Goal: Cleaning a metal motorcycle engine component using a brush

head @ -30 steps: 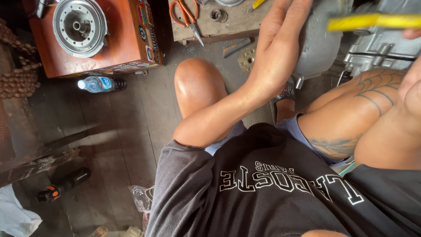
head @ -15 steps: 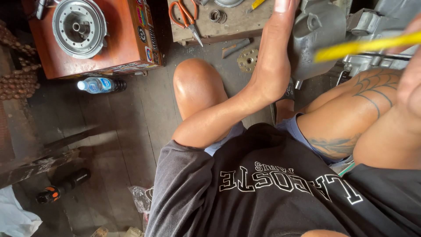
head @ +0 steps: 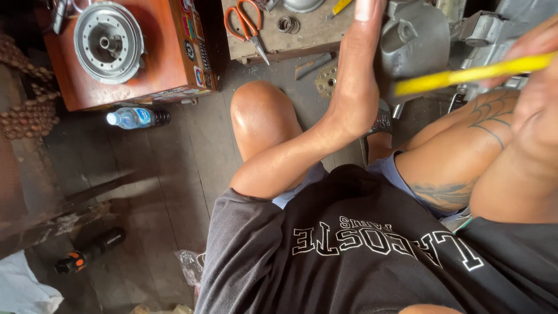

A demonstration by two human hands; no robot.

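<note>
My left hand (head: 356, 81) is stretched out flat with straight fingers, its palm edge against a grey metal engine casing (head: 418, 38) in front of my knees. It holds nothing. My right hand (head: 537, 110) is close to the camera at the right edge, blurred, and grips a long yellow tool (head: 465, 74) that points left toward the casing. I am seated low, with my left knee (head: 261, 116) under my left forearm and a tattooed right thigh (head: 465, 145) beneath the right hand.
Orange-handled scissors (head: 247, 23) and metal rings lie on a wooden board (head: 290, 43). A round metal hub (head: 109, 40) sits on a red box (head: 174, 64). On the plank floor lie a water bottle (head: 136, 118), a small sprocket (head: 326, 80) and a black tool (head: 87, 256).
The yellow tool has come down from the top edge and tilted toward the casing. My left hand has straightened and slid further up along the casing.
</note>
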